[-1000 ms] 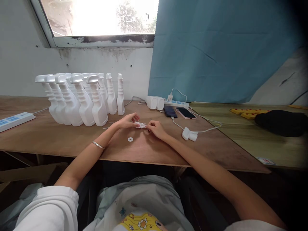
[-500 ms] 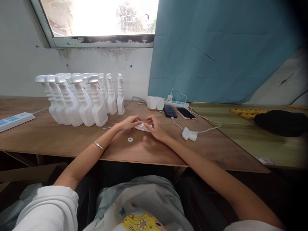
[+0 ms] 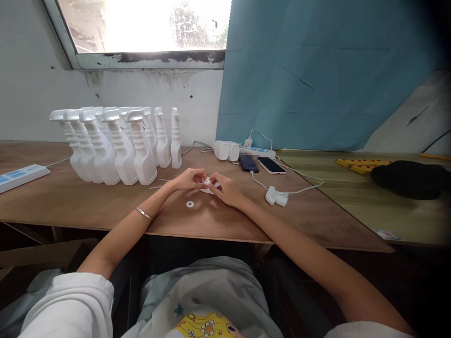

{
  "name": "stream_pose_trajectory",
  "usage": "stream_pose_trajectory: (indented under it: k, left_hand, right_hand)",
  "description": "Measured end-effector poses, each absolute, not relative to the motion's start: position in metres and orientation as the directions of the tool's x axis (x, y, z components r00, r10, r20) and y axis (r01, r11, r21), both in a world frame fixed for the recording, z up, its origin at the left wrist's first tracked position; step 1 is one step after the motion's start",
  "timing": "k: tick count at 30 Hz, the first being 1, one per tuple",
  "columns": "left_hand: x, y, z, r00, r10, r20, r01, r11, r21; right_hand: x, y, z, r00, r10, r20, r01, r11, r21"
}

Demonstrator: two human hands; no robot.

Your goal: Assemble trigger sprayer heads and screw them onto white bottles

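My left hand and my right hand meet over the table, fingertips closed from both sides on a small white plastic piece. Its exact kind is partly hidden by the fingers. Under my right fingers shows the edge of a flat white piece, mostly covered. Nearer the table's front edge lies a small white washer with a hole in its middle. Thin white tubes stick out beside my left wrist.
Several white spray bottles stand at the back left. A power strip lies far left. Two white bottles, a phone with cables and a white spray head are to the right. A black item lies far right.
The fingers of both hands have drawn closer together, and the small white piece is now pinched between them, raised above the flat white piece. The washer and bottles stay put.
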State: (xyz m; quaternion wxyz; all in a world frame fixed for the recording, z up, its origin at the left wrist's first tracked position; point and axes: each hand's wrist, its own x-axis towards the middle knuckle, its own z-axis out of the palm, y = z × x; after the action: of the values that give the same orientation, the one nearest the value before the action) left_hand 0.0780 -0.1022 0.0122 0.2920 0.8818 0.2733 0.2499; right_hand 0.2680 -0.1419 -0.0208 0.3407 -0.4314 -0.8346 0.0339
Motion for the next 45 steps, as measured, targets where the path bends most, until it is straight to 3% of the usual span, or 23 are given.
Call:
stream_pose_trajectory:
  k: [9,15,23,29,35,45]
  left_hand:
    - [0.077,-0.093,0.006,0.712,0.62,0.329,0.385,-0.736,0.557]
    - [0.078,-0.091,0.002,0.679,0.641,0.357,0.376,-0.722,0.581]
    - [0.077,-0.085,0.0,0.747,0.53,0.401,0.384,-0.837,0.39]
    - [0.077,-0.092,0.0,0.694,0.589,0.413,0.415,-0.797,0.439]
    - [0.075,-0.093,0.007,0.729,0.569,0.38,0.496,-0.823,0.278]
    - [0.079,-0.094,0.003,0.727,0.563,0.394,0.493,-0.827,0.272]
  right_hand:
    - [0.269,-0.144,-0.019,-0.481,0.681,0.552,0.784,0.616,-0.076]
    - [0.269,-0.142,-0.019,-0.469,0.686,0.556,0.775,0.621,-0.114]
    - [0.268,-0.14,-0.017,-0.512,0.688,0.515,0.73,0.664,-0.162]
    - [0.272,-0.137,-0.025,-0.532,0.617,0.58,0.663,0.73,-0.169]
    - [0.273,-0.134,-0.032,-0.484,0.631,0.606,0.646,0.725,-0.239]
    - [0.272,-0.136,-0.031,-0.49,0.62,0.612,0.674,0.715,-0.185]
